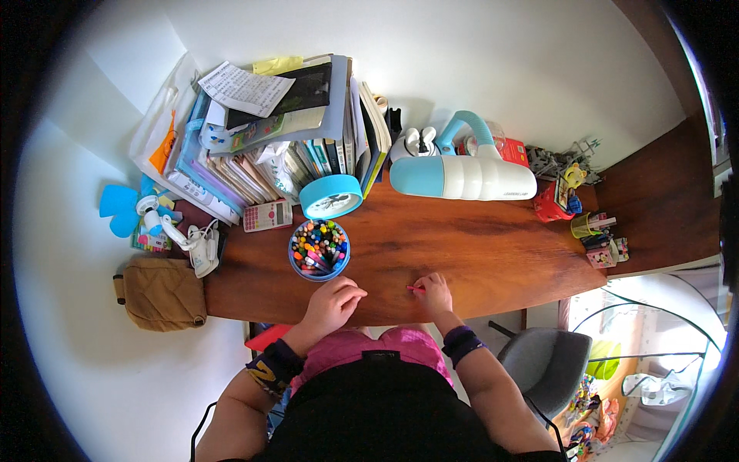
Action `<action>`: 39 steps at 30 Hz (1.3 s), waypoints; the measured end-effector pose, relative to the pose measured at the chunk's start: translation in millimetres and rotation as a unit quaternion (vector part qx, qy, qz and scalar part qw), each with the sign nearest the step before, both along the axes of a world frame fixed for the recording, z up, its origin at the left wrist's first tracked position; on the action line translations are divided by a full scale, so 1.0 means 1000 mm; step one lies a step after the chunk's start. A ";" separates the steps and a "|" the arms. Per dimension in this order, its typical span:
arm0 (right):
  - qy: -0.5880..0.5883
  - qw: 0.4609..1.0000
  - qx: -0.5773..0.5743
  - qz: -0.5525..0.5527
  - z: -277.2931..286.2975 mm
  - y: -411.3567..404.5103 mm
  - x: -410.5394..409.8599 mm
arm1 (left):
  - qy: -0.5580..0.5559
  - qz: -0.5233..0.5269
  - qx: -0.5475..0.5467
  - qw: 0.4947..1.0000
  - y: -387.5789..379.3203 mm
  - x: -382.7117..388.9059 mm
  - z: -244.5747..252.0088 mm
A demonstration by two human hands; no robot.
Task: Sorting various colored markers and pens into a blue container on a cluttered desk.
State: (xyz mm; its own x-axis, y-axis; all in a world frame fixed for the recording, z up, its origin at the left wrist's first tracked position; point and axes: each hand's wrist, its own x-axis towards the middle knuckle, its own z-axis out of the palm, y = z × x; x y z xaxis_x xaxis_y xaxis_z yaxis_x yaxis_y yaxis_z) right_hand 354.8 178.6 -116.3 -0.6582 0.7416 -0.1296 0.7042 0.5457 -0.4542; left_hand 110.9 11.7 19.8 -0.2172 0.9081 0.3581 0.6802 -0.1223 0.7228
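My right hand (436, 294) rests over the front part of the wooden desk (485, 248), its fingers closed on a small pink-red object (413, 288), perhaps a pen or its cap. To its left, my left hand (338, 300) hovers or rests at the desk's front edge, fingers bent together; whether anything is between them cannot be seen. Just beyond the left hand stands a round blue container (293, 263) packed with coloured pens and markers. A blue round clock (331, 196) stands right behind it, and a pink-and-white calculator (268, 216) lies to its left.
Stacked books and folders (340, 144) fill the back left. A blue-and-white desk lamp (488, 178) arches over the back. At the left are a small blue fan (121, 211) and a brown bag (164, 294); at the right, a yellow pen holder (580, 226). A grey chair (542, 364) stands beside me.
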 end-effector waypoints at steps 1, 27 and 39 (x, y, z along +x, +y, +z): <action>0.004 1.000 0.012 -0.006 -0.002 -0.001 -0.002 | -0.014 -0.016 -0.014 1.000 -0.001 0.001 -0.004; 0.296 0.939 -0.124 0.123 0.128 -0.041 -0.172 | 0.068 0.224 0.031 0.972 -0.028 -0.065 -0.028; 0.254 0.939 0.113 0.200 0.123 -0.045 -0.192 | 0.213 0.202 0.031 0.955 -0.022 -0.067 -0.015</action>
State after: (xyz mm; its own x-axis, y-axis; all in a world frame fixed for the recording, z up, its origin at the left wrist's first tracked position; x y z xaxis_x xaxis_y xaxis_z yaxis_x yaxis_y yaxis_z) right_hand 162.4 133.9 6.6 -0.8247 0.3917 0.4080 0.1451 0.8437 -0.5168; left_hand 44.2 -10.5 4.7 -0.3673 0.7554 0.5426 0.9121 0.1785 0.3690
